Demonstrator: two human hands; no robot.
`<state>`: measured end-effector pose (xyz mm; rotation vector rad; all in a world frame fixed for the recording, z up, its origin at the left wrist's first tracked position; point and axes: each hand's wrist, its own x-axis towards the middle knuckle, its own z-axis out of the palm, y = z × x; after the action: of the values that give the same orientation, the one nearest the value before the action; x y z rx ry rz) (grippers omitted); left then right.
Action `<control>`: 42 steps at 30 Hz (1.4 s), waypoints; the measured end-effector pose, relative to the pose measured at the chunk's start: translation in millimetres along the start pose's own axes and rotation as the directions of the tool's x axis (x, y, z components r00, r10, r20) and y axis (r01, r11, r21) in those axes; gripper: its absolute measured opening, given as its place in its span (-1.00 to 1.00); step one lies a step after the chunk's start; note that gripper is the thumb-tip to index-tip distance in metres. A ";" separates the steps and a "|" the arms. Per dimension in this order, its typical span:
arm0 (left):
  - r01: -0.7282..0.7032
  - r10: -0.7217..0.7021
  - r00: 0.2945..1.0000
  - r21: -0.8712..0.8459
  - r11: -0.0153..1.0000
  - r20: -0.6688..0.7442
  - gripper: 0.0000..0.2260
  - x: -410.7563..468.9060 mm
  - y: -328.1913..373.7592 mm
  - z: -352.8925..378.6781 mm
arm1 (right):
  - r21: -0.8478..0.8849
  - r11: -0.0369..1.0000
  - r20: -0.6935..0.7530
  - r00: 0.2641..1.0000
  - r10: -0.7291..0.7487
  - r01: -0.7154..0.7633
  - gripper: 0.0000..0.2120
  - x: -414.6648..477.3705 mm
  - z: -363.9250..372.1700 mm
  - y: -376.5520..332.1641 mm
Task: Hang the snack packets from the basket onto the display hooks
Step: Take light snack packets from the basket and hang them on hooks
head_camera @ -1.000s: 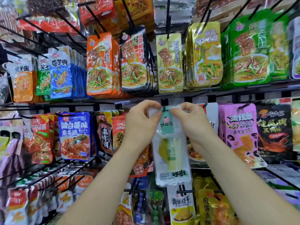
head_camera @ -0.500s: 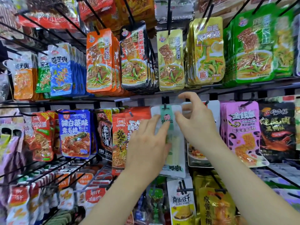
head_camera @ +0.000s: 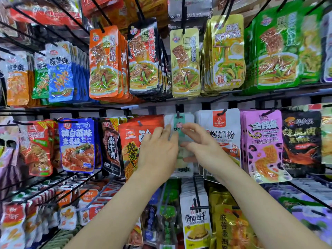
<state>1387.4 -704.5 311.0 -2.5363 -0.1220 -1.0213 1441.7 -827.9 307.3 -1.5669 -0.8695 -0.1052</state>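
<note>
Pressing the left hand point(head_camera: 158, 153) flat against the left side of the white snack packet point(head_camera: 183, 169), fingers straight and together, gripping nothing. Resting the right hand point(head_camera: 204, 142) on the same packet from the right, fingers loosely spread and relaxed, forefinger tip touching the teal label point(head_camera: 179, 119) near the top, thumb lying lower against the front, pinching nothing so far as can be seen. Showing the packet hanging upright on a black display hook point(head_camera: 177, 114) in the middle row of the rack, the hook tip poking out at the top of the label. Sitting between an orange-red packet point(head_camera: 133, 141) on the left, partly under the left hand, and a white packet with a red square point(head_camera: 219, 133) on the right, with a pink packet point(head_camera: 264, 144) further right. Hanging below a yellow packet point(head_camera: 185, 63) in the row above and over a white and yellow packet point(head_camera: 195, 220) in the row below
</note>
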 end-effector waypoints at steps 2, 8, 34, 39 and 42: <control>0.006 -0.007 1.000 0.053 0.999 0.023 -0.43 3.3 2.8 -1.2 | 0.051 0.998 -0.003 1.000 0.026 -0.026 -0.46 2.8 2.5 1.0; -0.035 0.036 0.999 0.144 0.989 -0.001 -0.52 23.8 4.4 3.2 | 0.139 0.986 -0.001 0.996 0.093 -0.092 -0.35 8.1 5.1 -2.8; 0.242 -0.017 0.970 -0.963 0.119 0.242 -0.69 -280.2 -77.0 29.9 | -0.251 0.937 -0.147 0.966 0.212 -0.244 -0.84 -241.1 121.4 -6.9; 0.410 0.150 0.881 -0.882 0.231 0.449 -0.58 -380.0 -82.2 60.8 | -0.373 0.797 -0.116 0.876 0.469 -0.476 -0.79 -334.2 168.3 29.0; 0.460 0.234 0.808 -0.827 0.323 0.540 -0.59 -435.1 -73.3 81.5 | -0.381 0.703 -0.180 0.794 0.581 -0.601 -0.76 -395.1 193.2 62.2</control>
<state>1106.4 -575.6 -14.2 -3.9811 0.2182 -0.1905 1118.1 -834.4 3.1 -2.1819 -0.2625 0.1492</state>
